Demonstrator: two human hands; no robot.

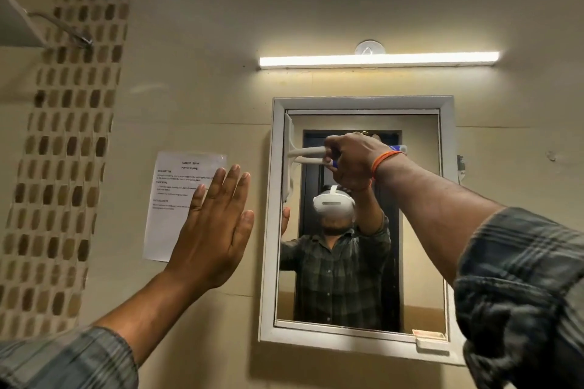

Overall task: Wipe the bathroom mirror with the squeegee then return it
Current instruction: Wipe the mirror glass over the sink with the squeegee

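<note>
Your right hand (350,161) is gripping the white plastic squeegee (292,156) at the white-framed wall mirror's (363,103) left edge, left hand (218,224) open. Mid-wipe I'd say; probably drag it across next.

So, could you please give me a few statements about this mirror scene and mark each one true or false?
1. The right hand holds the squeegee by its handle. True.
2. The squeegee blade stands at the right edge of the mirror. False: it stands upright along the left edge, near the top.
3. The left hand is open, holding nothing. True.
4. The left hand presses on the mirror glass. False: it is raised beside the frame, in front of the paper on the wall.
5. The light above the mirror is off. False: it is lit.
</note>
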